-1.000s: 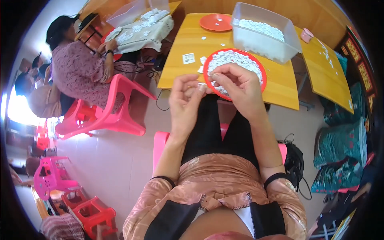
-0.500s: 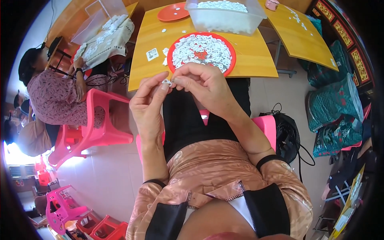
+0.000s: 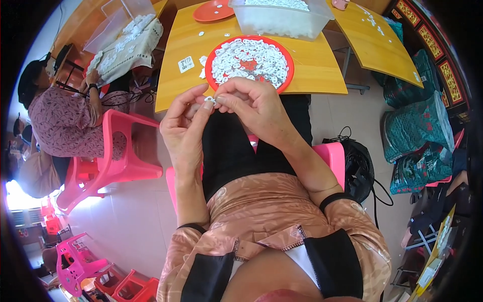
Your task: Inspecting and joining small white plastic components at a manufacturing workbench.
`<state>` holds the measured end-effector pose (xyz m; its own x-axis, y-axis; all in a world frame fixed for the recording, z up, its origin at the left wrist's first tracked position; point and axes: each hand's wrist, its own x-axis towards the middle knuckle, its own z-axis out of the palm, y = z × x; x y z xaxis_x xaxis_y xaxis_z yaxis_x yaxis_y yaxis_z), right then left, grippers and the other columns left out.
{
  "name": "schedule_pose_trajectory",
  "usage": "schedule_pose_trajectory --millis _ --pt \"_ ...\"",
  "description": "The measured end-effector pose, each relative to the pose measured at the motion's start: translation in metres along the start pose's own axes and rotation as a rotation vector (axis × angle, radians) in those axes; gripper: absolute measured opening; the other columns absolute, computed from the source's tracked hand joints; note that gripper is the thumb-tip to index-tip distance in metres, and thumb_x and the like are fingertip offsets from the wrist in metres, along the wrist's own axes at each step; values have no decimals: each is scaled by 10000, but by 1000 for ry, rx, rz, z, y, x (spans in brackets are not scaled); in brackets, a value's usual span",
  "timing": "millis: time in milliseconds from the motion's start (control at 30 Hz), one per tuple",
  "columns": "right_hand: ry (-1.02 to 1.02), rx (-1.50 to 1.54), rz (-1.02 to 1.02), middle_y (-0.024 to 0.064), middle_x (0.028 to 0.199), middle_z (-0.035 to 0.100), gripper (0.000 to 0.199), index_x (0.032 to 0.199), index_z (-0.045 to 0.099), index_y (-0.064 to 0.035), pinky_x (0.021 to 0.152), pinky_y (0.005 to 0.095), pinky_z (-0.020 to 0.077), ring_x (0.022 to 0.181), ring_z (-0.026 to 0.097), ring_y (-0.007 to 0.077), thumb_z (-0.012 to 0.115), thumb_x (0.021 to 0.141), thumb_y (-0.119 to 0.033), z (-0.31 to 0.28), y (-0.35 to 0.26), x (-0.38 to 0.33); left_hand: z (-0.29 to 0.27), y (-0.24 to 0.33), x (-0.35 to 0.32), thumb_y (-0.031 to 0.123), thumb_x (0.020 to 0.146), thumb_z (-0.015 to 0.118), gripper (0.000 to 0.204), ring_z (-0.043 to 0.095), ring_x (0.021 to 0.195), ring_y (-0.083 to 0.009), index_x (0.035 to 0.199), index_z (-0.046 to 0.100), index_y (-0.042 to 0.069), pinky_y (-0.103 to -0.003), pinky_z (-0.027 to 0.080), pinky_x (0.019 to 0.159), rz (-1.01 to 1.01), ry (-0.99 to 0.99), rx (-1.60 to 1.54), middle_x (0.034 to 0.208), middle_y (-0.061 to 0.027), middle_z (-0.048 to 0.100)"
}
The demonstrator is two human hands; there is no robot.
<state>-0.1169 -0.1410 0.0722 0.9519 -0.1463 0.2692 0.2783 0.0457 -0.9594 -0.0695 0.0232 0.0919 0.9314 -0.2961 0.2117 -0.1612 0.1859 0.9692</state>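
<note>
My left hand (image 3: 185,128) and my right hand (image 3: 253,109) meet in front of me, just below the near edge of a yellow wooden table (image 3: 317,70). Between their fingertips they pinch a small white ring-shaped part (image 3: 210,100). Right behind the hands, on the table, sits a round red plate (image 3: 287,73) heaped with several white rings (image 3: 241,60). A few loose rings and a small square white tag (image 3: 185,64) lie left of the plate.
A clear plastic tub (image 3: 282,20) of white parts and an orange plate (image 3: 212,11) stand farther back. A seated person (image 3: 63,123) works at a covered table on the left beside pink plastic stools (image 3: 118,151). Green sacks (image 3: 415,126) and a black bag (image 3: 358,168) lie right.
The view has tilted down, so the table and plate sit higher in the picture. My hands have stayed together on the small white part and now sit lower, off the plate.
</note>
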Motion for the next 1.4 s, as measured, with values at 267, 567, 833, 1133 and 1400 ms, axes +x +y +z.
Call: schedule_pose_trajectory --millis 267,567,833,1133,1400 --pt "73 -148 -92 27 867 700 102 1025 704 26 699 223 521 788 642 65 651 1003 -58 13 3 4 -14 -2 8 -89 921 700 369 655 874 -51 1283 653 -37 -173 498 773 1 -52 34 984 -18 661" --pt "93 -169 -6 19 829 726 92 1001 742 14 632 209 499 726 631 51 682 978 -51 13 -3 6 -17 -4 9 -66 932 709 301 712 886 -109 1220 629 -42 -213 558 795 -17 -68 -11 980 -66 711" --pt "133 -196 -82 8 798 711 92 977 741 14 622 204 474 700 606 40 701 974 -68 10 -7 5 -19 -13 11 -27 952 711 126 731 832 -128 1073 696 -57 -231 583 784 -36 -109 -9 957 -104 757" --pt "118 -196 21 36 775 719 103 945 746 28 610 237 491 676 621 60 718 947 -70 2 4 8 -14 -31 15 -26 943 723 113 735 815 -133 1053 718 -55 -235 585 765 -7 -109 47 948 -104 760" --pt "266 -491 44 104 816 742 249 1012 779 1 712 330 548 743 696 191 725 924 -225 -68 62 87 -13 -42 20 -8 954 714 131 718 809 -122 1078 700 -46 -233 564 769 -62 13 -32 943 -93 750"
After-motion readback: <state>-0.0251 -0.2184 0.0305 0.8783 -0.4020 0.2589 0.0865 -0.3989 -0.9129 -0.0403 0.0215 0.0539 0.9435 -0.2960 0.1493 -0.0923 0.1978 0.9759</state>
